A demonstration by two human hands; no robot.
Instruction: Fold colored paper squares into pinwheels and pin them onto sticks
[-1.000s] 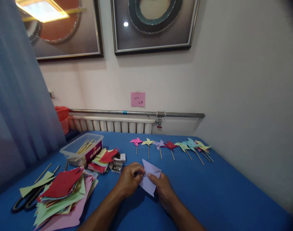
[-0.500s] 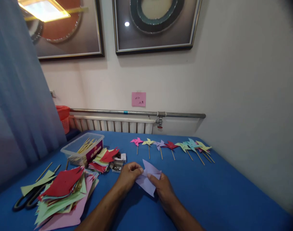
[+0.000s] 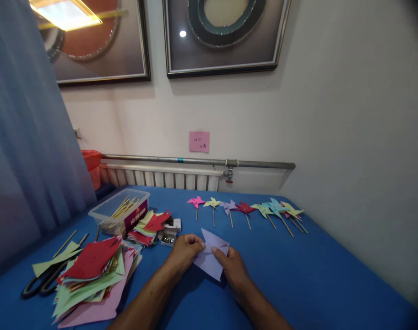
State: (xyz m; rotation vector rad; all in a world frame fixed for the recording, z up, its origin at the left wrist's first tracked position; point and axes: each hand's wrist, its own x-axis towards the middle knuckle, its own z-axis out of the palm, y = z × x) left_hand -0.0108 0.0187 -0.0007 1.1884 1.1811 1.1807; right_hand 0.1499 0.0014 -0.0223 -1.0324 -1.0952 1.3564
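Surface: blue cloth (image 3: 298,279), smooth and matte, covers the table up to a pale wall with a ribbed white radiator (image 3: 160,179) and a steel pipe (image 3: 195,161).
Paper in hand: I see a lilac paper square (image 3: 210,256), thin and cut into pointed flaps, lying on the cloth in front of me at the near centre.
Left hand: my left hand (image 3: 184,253) is curled, fingertips pinching a flap at the sheet's left edge.
Right hand: my right hand (image 3: 233,270) has its fingers narrowed onto the paper's middle, pressing a folded corner.
Finished row: paper pinwheels (image 3: 246,208) on thin wooden sticks lie side by side beyond my hands.
Left side: a fanned stack of paper squares (image 3: 92,275), red on top, beside black-handled scissors (image 3: 40,284); behind it a clear plastic box (image 3: 117,211) of wooden sticks.
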